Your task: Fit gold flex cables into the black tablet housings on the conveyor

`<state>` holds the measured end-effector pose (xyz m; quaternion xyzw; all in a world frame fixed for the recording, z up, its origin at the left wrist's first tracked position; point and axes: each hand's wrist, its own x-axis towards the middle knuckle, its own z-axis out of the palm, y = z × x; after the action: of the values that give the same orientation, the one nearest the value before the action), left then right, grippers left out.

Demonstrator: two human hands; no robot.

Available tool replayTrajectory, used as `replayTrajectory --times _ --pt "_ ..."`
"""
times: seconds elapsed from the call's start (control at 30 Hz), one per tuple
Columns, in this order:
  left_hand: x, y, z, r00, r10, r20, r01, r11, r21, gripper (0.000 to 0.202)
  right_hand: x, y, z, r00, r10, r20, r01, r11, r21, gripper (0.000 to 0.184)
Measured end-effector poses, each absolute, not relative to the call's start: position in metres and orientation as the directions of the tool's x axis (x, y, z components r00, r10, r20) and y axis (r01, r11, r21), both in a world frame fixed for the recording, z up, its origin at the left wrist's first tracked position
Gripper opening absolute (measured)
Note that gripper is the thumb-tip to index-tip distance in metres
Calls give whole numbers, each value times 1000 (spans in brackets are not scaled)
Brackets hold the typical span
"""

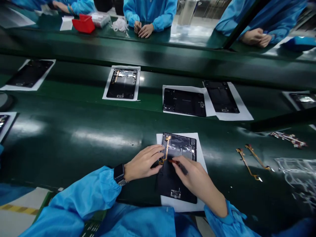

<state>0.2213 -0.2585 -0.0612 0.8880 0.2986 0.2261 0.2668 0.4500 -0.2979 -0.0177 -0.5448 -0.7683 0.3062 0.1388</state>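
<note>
A black tablet back housing lies on a white sheet in front of me. Along its upper left runs an orange flex cable, bent at its lower end. My left hand rests at the housing's left edge, its fingers stretched out and its thumb apart, with fingertips by the cable's lower end. Above the middle of the housing, my right hand pinches a small reddish-brown strip between thumb and fingers. Most of that strip is covered by the fingers, and its exact kind cannot be made out.
Two loose flex cables lie to the right, near clear plastic trays and a cable bundle. Beyond, several tablet housings sit on white sheets along the green bench. Co-workers' hands rest across it.
</note>
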Motion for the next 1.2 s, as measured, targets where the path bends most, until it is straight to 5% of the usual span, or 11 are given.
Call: replayTrajectory --times 0.5,0.83,1.2 --pt "220 -255 -71 727 642 244 380 -673 635 40 405 -283 -1 -476 861 -176 862 419 -285 14" --pt "216 -254 -61 732 651 200 415 -660 626 57 431 -300 -21 -297 955 2 724 226 -652 15" --pt "215 -253 -62 740 648 180 422 -657 625 63 427 -305 -30 -352 936 1 745 281 -605 18"
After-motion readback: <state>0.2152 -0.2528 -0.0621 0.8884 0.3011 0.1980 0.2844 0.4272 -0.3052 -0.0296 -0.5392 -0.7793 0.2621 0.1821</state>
